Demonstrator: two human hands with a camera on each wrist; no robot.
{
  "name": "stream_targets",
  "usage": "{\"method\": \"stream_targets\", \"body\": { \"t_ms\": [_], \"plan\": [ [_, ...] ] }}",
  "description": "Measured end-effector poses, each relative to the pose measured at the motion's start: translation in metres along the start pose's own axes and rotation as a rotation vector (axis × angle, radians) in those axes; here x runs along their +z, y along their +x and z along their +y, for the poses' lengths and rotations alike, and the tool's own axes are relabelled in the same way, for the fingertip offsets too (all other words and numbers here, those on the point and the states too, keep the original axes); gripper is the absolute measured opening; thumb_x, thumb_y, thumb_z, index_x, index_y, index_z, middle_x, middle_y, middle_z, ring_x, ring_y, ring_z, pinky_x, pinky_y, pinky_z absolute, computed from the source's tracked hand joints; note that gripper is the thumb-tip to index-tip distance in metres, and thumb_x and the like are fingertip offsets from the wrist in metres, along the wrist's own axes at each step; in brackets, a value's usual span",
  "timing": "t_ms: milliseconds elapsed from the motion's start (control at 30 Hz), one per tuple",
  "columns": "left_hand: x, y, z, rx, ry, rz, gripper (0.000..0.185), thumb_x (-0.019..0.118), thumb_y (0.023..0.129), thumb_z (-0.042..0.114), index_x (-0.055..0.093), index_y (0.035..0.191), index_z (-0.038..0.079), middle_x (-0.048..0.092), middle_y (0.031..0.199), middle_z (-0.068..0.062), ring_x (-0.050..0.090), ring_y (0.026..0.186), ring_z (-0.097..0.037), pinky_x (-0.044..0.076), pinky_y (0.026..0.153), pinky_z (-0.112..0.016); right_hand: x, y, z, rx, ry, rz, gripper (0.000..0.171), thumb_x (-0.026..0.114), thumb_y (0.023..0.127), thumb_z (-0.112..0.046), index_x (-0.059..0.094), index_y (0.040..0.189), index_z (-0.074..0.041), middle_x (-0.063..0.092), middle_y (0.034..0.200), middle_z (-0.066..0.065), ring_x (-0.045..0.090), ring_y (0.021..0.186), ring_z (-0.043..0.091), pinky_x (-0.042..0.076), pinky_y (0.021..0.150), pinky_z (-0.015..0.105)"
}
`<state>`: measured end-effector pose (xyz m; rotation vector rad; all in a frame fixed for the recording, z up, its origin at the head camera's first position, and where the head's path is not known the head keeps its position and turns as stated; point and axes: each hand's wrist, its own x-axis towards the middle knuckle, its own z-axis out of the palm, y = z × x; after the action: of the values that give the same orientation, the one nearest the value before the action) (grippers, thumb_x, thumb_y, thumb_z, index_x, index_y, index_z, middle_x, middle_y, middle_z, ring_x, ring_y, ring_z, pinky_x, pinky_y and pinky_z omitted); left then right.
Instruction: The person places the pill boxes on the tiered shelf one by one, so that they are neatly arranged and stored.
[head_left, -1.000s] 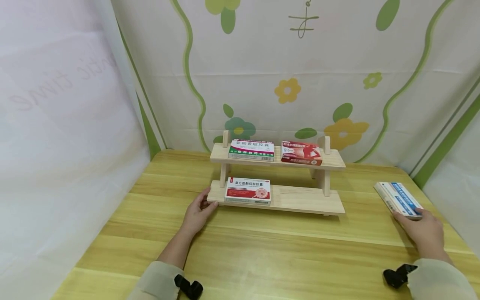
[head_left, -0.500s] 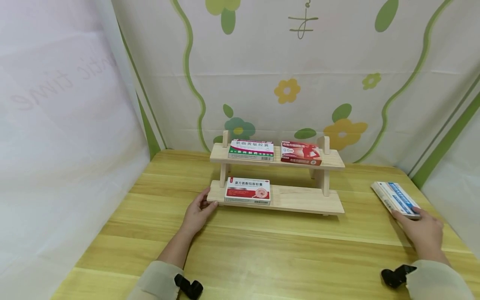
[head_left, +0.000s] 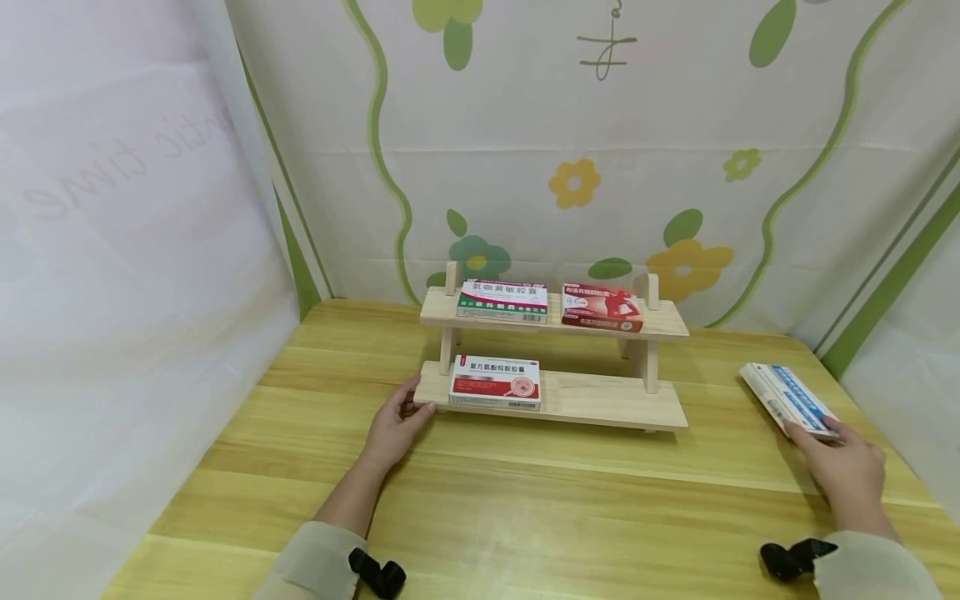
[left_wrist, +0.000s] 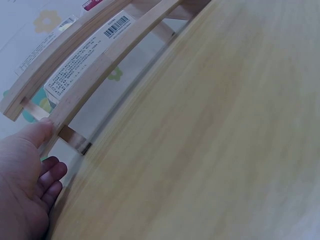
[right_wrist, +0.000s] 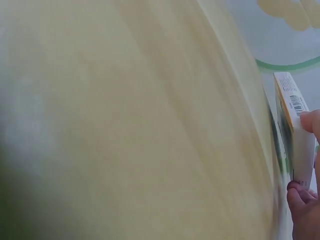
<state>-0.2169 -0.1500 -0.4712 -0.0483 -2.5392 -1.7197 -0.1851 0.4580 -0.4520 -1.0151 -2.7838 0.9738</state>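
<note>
— What is everything made of?

— Pale, grained wood mostly: the table (head_left: 525, 492) is planked and smooth, and the two-tier shelf (head_left: 600, 400) is plain unfinished board on square posts. The boxes are glossy cardboard, flat and rectangular.

— And the box at the right?

— The blue-and-white box (head_left: 787, 398) lies flat near the table's right edge, well apart from the shelf, long and slim, with a blue band along its top. The right hand (head_left: 843, 471) pinches its near end, thumb on one side and fingers on the other (the right wrist view shows a barcode on its narrow side).

— The other hand?

— The left hand (head_left: 393, 425) rests at the lower board's left end, thumb touching the edge, fingers relaxed and gripping nothing.

— What else is on the shelf?

— A red-and-white box (head_left: 496, 382) on the lower board's left part; above, a green-and-white box (head_left: 502, 301) and a red box (head_left: 602, 306) side by side. The lower board's right half lies between the posts and the slim box.
</note>
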Motion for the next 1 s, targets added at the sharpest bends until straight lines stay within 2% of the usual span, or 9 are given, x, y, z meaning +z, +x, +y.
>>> {"method": "stream_targets", "body": {
  "t_ms": [200,367,433,567,733,833,1000],
  "plan": [
    [0.0,0.0,0.0,0.005,-0.003,-0.003,0.06,0.058,0.075,0.047,0.035,0.129,0.033,0.051,0.113,-0.002,0.049,0.097,-0.016,0.042,0.084,-0.031,-0.001,-0.001,-0.003,0.0,0.064,0.013,0.096,0.045,0.069,-0.071,0.013,0.139,-0.014,0.013,0.134,0.035,0.006,0.122,0.049,0.019,0.093,0.057],
    [0.0,0.0,-0.001,0.022,-0.012,-0.003,0.059,0.058,0.076,0.046,0.035,0.129,0.033,0.052,0.112,-0.002,0.049,0.096,-0.016,0.042,0.083,-0.031,-0.001,-0.008,-0.009,-0.049,0.115,0.03,0.092,0.046,0.071,-0.067,0.013,0.139,-0.014,0.019,0.132,0.033,0.013,0.119,0.047,0.024,0.086,0.054],
    [0.0,0.0,-0.001,0.028,-0.012,-0.001,0.059,0.058,0.076,0.046,0.035,0.129,0.032,0.052,0.111,-0.002,0.049,0.096,-0.016,0.042,0.083,-0.03,-0.002,-0.012,-0.012,-0.076,0.124,0.037,0.091,0.047,0.072,-0.065,0.014,0.139,-0.014,0.015,0.134,0.032,0.02,0.116,0.045,0.03,0.078,0.045],
    [0.0,0.0,-0.001,0.032,-0.01,0.002,0.059,0.058,0.076,0.046,0.036,0.129,0.031,0.052,0.111,-0.001,0.05,0.095,-0.016,0.042,0.082,-0.03,-0.004,-0.019,-0.02,-0.132,0.131,0.051,0.087,0.05,0.072,-0.062,0.015,0.138,-0.017,0.006,0.138,0.03,0.03,0.112,0.041,0.033,0.066,0.027],
    [0.0,0.0,-0.001,0.017,-0.009,0.003,0.058,0.058,0.076,0.046,0.036,0.128,0.032,0.052,0.111,-0.002,0.049,0.096,-0.016,0.042,0.083,-0.03,-0.009,-0.03,-0.033,-0.205,0.146,0.097,0.076,0.055,0.074,-0.055,0.019,0.136,-0.029,0.008,0.141,0.022,0.034,0.111,0.035,0.036,0.07,0.022],
    [0.0,0.0,-0.001,0.008,-0.005,0.002,0.057,0.058,0.076,0.046,0.036,0.128,0.033,0.052,0.111,-0.001,0.049,0.096,-0.016,0.042,0.082,-0.03,-0.014,-0.038,-0.042,-0.247,0.164,0.12,0.071,0.058,0.074,-0.051,0.023,0.134,-0.035,0.01,0.141,0.02,0.038,0.111,0.029,0.033,0.064,0.012],
    [0.0,0.0,-0.001,0.005,-0.002,0.002,0.057,0.058,0.076,0.045,0.036,0.128,0.032,0.052,0.112,-0.002,0.049,0.097,-0.016,0.042,0.083,-0.031,-0.021,-0.053,-0.058,-0.332,0.204,0.136,0.067,0.06,0.075,-0.045,0.027,0.133,-0.034,0.008,0.141,0.019,0.04,0.112,0.015,0.036,0.06,-0.001]
  ]
}}
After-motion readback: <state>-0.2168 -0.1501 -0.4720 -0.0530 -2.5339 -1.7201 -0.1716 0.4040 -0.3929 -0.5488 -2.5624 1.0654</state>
